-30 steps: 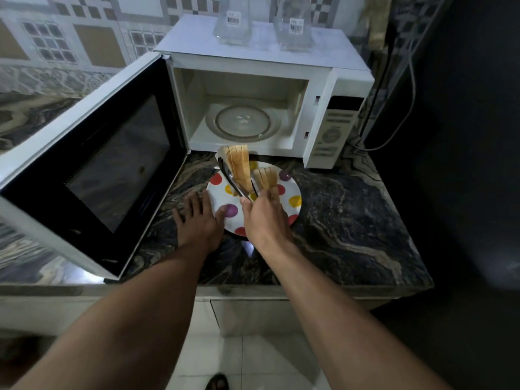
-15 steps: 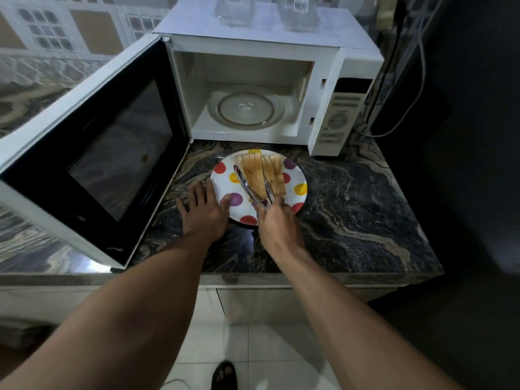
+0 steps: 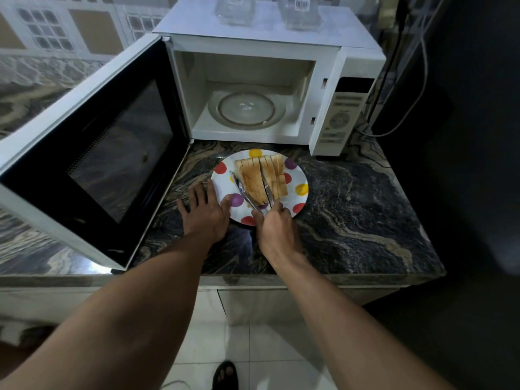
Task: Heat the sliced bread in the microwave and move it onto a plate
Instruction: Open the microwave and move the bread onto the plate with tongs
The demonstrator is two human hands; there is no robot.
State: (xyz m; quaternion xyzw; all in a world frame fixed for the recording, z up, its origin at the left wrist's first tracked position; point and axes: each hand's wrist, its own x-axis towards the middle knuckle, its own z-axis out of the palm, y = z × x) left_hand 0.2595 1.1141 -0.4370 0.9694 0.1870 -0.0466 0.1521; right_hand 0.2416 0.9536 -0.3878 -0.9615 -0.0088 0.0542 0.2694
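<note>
Several slices of toasted bread [image 3: 254, 178] lie on a white plate with coloured dots [image 3: 298, 178], which sits on the dark marble counter in front of the white microwave [image 3: 349, 108]. My right hand [image 3: 277, 226] grips metal tongs [image 3: 242, 190] whose arms straddle some of the slices. My left hand [image 3: 205, 212] rests flat on the counter, its thumb touching the plate's left rim. The microwave door [image 3: 92, 153] stands wide open to the left, and the glass turntable [image 3: 246, 109] inside carries nothing.
Two clear glass containers [image 3: 235, 8] stand on top of the microwave. Cables [image 3: 399, 88] hang to the right of it. The counter [image 3: 365, 209] ends at a front edge near my forearms, with tiled floor and a sandalled foot [image 3: 225, 375] below.
The tongs have lowered the bread from upright above the plate until the slices lie flat on it. My left hand has stayed by the plate's rim.
</note>
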